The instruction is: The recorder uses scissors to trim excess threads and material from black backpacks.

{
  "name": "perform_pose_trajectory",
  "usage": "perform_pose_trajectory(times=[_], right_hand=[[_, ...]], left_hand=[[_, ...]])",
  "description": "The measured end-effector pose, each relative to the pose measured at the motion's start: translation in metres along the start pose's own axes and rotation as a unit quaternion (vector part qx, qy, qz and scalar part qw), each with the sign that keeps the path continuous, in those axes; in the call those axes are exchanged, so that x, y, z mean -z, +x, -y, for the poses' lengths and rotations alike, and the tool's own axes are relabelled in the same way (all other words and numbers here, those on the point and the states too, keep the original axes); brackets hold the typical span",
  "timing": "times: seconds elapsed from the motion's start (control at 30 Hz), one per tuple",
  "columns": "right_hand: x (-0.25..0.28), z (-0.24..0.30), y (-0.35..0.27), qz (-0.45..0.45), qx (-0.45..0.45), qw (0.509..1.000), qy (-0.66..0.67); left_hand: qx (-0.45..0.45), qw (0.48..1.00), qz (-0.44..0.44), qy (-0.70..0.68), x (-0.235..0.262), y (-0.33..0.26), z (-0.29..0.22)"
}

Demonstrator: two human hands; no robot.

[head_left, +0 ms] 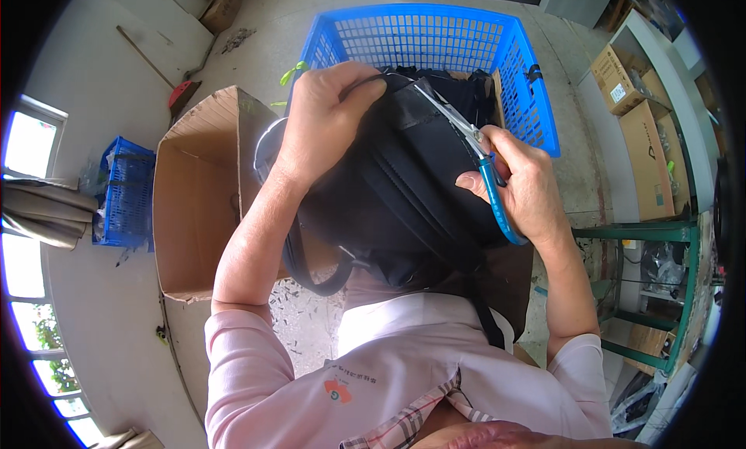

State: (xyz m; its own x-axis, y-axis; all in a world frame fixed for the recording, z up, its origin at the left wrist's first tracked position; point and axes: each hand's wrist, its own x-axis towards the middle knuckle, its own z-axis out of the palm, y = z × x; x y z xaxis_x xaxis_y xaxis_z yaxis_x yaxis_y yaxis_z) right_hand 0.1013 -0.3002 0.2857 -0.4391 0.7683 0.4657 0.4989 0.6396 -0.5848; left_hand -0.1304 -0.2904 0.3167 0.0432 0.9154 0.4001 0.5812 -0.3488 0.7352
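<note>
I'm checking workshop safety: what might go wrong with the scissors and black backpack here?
The right hand holds the teal-handled scissors with their blades against the black backpack, so a slip might nick it. The left hand pinches the backpack's upper edge near the blade tips, so a jab seems possible.
</note>
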Motion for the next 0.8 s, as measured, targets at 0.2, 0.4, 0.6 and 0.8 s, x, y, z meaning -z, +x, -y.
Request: perform_pose_trajectory(times=[0.2,0.4,0.6,0.8], right_hand=[[0.005,-0.002,0.009,-0.002,0.048,0.998,-0.029],[0.011,-0.005,0.008,0.036,0.018,0.999,-0.014],[0.016,-0.005,0.021,0.025,0.069,0.997,-0.005],[0.025,-0.013,0.019,0.090,0.085,0.991,-0.052]], left_hand=[[-0.019,0.999,-0.014,0.037,-0.001,-0.003,-0.009],[-0.019,1.000,-0.010,0.021,-0.001,-0.003,-0.008],[-0.050,0.999,-0.002,0.018,-0.006,-0.004,-0.016],[-0.036,0.999,0.011,-0.002,-0.007,-0.004,-0.019]])
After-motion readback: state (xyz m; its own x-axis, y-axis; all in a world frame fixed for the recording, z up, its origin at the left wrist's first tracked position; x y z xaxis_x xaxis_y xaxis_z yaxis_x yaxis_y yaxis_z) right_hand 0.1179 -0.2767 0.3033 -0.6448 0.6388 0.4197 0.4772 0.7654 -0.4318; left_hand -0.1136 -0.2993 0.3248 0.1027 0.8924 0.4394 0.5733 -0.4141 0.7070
